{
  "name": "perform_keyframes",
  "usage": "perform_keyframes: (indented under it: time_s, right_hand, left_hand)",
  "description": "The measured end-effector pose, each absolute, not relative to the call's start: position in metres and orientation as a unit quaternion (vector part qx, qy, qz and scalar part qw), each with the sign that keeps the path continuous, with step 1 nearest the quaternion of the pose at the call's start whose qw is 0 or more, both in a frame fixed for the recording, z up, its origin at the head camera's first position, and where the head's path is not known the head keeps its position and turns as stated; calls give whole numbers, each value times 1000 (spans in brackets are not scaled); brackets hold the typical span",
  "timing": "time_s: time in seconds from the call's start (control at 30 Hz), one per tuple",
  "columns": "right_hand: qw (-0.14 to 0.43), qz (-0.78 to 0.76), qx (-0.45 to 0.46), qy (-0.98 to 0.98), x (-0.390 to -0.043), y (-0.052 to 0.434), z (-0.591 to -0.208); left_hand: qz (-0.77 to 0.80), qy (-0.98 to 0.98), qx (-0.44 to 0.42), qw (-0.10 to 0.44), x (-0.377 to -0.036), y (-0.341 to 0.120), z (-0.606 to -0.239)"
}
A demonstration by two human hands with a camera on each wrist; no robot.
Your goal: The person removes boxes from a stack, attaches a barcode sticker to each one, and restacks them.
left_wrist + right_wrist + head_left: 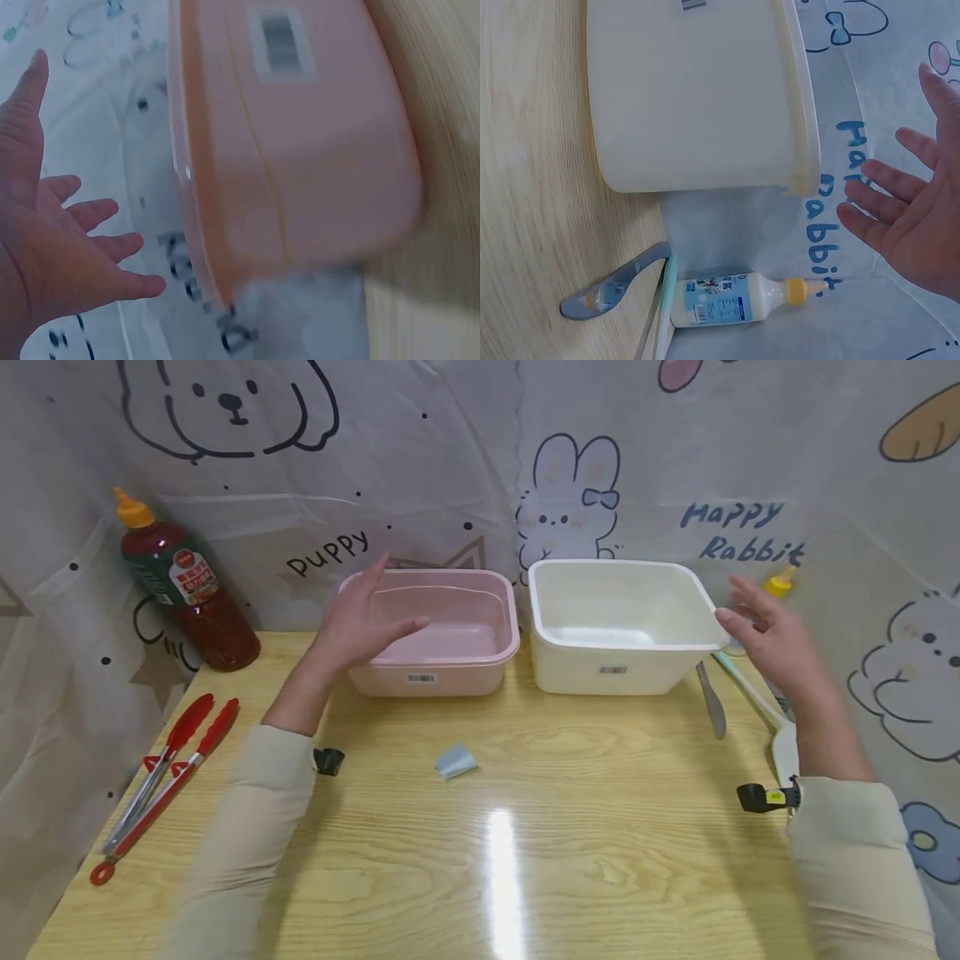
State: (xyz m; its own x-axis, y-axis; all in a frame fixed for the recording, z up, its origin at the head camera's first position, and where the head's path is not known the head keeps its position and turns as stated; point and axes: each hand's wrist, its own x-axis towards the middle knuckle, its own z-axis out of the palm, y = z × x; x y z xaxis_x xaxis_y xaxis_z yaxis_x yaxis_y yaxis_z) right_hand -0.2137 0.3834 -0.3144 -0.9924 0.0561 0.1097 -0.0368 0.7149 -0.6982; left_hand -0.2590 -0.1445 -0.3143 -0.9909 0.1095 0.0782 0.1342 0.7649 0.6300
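My left hand [358,625] is raised at the left end of a pink plastic bin [465,680], thumb and fingers spread, holding nothing. The left wrist view has the fingers apart from the bin's rim. My right hand [776,639] hovers by the right end of a white plastic bin [570,672], also with nothing in it. In the right wrist view, a gap separates its spread fingers from that bin. Both bins stand upright, side by side at the back of the table. Through their open tops in the head view, no contents show.
A red sauce bottle [221,631] and red-tipped tongs [219,727] are at the left. Right of the white bin lie a grey knife [712,702], a white utensil with a mint handle [785,750] and a yellow-capped bottle [720,298]. A small blue-grey scrap [455,761] lies mid-table.
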Motion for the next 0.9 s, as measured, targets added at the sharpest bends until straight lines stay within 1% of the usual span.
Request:
perform_keyframes:
  time_s: [0.17, 0.37, 0.5, 0.6, 0.9]
  right_hand:
    - [48, 373, -13, -927, -220, 389, -316]
    - [45, 349, -13, -936, -225, 393, -320]
    - [45, 339, -13, -940, -229, 394, -325]
    - [36, 350, -12, -936, -232, 397, -328]
    - [-20, 366, 8, -930, -244, 402, -338]
  left_hand:
    - [-311, -949, -43, 22, -255, -183, -318]
    - [-319, -947, -13, 14, -248, -209, -322]
    - [-331, -944, -10, 4, -248, -216, -326]
    - [-335, -942, -25, -3, -251, -219, -330]
    - [-360, -931, -57, -30, -257, -226, -351]
